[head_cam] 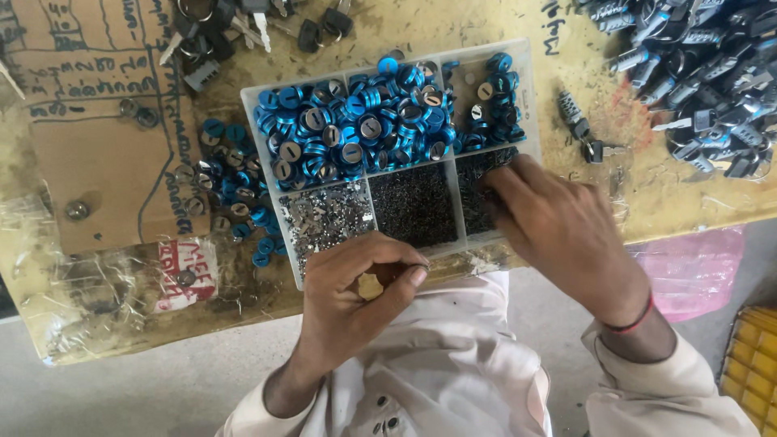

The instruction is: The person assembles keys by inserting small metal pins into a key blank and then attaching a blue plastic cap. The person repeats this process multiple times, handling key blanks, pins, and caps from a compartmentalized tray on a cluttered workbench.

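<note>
The counter (664, 202) is yellowish and worn, with a heap of dark lock cylinders and keys (704, 89) at its far right corner. On it near the person sits a clear divided tray (530, 97); its far compartments hold blue ring caps (356, 121), its near ones small silvery bits (328, 217) and fine dark pieces (413, 206). More blue caps (235, 190) lie loose left of the tray. The right hand (566, 231) reaches into the near right compartment, fingertips down among the dark pieces; whether its grip holds any cannot be told. The left hand (360, 291) hovers at the tray's near edge, its grip narrow, pinched around a small brass piece (371, 286).
</note>
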{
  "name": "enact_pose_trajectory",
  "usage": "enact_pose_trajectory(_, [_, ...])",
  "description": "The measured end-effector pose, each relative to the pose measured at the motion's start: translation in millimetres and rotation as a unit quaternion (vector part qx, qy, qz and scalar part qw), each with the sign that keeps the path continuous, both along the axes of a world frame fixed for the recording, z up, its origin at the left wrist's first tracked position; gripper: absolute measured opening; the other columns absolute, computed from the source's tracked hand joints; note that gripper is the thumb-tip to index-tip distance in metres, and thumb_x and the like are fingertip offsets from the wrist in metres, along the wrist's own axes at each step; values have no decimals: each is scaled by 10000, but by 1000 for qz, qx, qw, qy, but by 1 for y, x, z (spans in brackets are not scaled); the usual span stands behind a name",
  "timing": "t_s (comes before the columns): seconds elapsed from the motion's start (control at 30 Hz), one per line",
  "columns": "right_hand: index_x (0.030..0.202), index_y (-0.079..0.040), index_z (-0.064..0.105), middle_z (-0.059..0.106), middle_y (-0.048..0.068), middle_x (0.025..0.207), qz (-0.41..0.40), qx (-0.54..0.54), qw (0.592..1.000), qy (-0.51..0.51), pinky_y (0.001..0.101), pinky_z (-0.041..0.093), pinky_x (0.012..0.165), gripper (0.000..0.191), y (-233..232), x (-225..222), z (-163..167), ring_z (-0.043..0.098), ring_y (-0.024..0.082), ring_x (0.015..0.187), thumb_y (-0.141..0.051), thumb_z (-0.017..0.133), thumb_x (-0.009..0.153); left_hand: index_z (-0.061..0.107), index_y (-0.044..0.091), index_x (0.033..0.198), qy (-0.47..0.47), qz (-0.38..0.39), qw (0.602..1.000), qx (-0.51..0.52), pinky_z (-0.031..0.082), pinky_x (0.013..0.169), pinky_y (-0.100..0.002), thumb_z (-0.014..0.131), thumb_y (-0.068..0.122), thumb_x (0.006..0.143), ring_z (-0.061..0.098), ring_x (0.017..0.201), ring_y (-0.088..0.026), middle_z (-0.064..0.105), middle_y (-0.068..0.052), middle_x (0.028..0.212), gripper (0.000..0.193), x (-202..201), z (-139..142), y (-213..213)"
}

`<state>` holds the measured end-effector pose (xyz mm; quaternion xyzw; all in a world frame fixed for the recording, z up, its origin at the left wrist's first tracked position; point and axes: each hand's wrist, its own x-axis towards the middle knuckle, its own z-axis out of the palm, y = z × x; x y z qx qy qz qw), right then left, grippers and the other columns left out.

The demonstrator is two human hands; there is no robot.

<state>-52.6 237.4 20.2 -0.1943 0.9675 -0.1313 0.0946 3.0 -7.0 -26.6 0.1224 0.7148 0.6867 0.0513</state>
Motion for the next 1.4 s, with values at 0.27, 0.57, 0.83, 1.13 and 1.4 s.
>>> enact_pose_trajectory(0.27, [936,-79,672,650,90,904,-44,-58,997,2,447,498,592,125,2,1,0,673,328,705,-151,752,871,734,43,997,8,-3,1000,-12,485,555,-200,750,22,926,665,691,-68,752,-52,891,76,-1,0,1])
enact_pose_trajectory(0.57, [1032,-58,684,682,89,1029,-64,-344,932,-95,285,563,647,174,11,7,8,684,165,784,11,748,886,738,13,1023,-47,-12,999,14,543,571,-210,743,-21,921,718,704,-88,761,-74,879,108,1,15,3])
enact_pose_trajectory(0.83, [989,-18,677,682,85,1025,-73,-400,909,-92,234,601,714,239,-24,46,5,724,111,837,25,808,794,683,-55,1115,-188,8,965,184,650,661,-252,677,39,1011,760,855,-149,732,-113,994,140,7,16,21])
enact_pose_trajectory(1.13, [1014,-7,703,697,83,1026,-87,-410,902,-106,230,612,710,212,-29,46,16,730,119,829,34,788,824,693,-49,1134,-170,-10,965,199,668,703,-259,668,23,1028,760,889,-147,729,-116,1019,130,10,14,15])
enact_pose_trajectory(1.4, [1010,-9,707,710,85,1010,-79,-378,917,-96,227,611,700,233,-32,47,19,744,115,806,19,807,801,697,-36,1118,-147,-11,975,165,660,697,-244,678,6,1015,760,881,-139,716,-114,1031,112,9,16,12])
